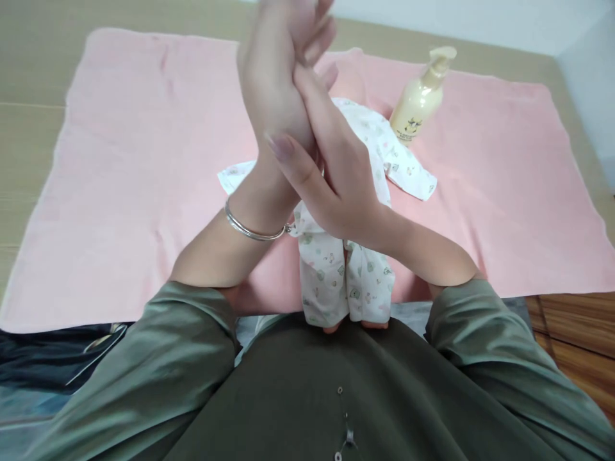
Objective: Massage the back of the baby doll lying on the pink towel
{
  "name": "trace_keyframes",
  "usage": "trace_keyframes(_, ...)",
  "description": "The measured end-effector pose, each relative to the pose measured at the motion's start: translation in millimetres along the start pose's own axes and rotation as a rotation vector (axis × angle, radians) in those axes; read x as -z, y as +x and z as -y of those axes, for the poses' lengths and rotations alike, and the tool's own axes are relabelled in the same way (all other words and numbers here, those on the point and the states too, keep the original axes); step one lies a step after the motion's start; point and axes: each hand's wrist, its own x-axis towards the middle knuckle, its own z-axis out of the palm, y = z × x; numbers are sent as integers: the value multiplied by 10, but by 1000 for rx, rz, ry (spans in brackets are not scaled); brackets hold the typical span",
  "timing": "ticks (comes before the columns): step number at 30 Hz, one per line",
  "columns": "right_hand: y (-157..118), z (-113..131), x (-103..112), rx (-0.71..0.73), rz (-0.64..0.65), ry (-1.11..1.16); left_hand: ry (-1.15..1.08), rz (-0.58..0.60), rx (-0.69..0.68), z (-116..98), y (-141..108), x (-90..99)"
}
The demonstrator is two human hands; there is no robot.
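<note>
My left hand (276,89) is raised in front of me, a silver bangle (254,235) round its wrist. Its fingers are partly cut off by the top edge; those that show are loosely bent, with nothing seen in them. My right hand (343,173) clasps the lower part of the left hand, thumb across the near side, other fingers partly hidden. Below and behind both hands lies a doll (324,275) in a white printed outfit, feet towards me. My hands hide much of its trunk and head.
A pink blanket (144,160) lies under the doll on a light wooden surface (29,147). Beside the doll's arm, on the right, stands a cream pump bottle (417,102). A dark item (52,355) lies at lower left, and brown wood (576,326) shows at lower right.
</note>
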Motion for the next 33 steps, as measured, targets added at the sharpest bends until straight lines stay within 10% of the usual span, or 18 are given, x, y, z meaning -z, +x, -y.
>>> trace_keyframes(3,28,-299,56,58,82,-15,-76,-16,156,98,6,68)
trace_keyframes(14,41,-1112,52,58,375,-301,318,128,-67,955,-111,131)
trace_keyframes(28,-163,-1132,-23,-258,286,-550,466,131,-163,1141,-233,168)
trace_keyframes(33,-211,-999,-47,-140,394,-544,460,99,-170,1132,-259,175)
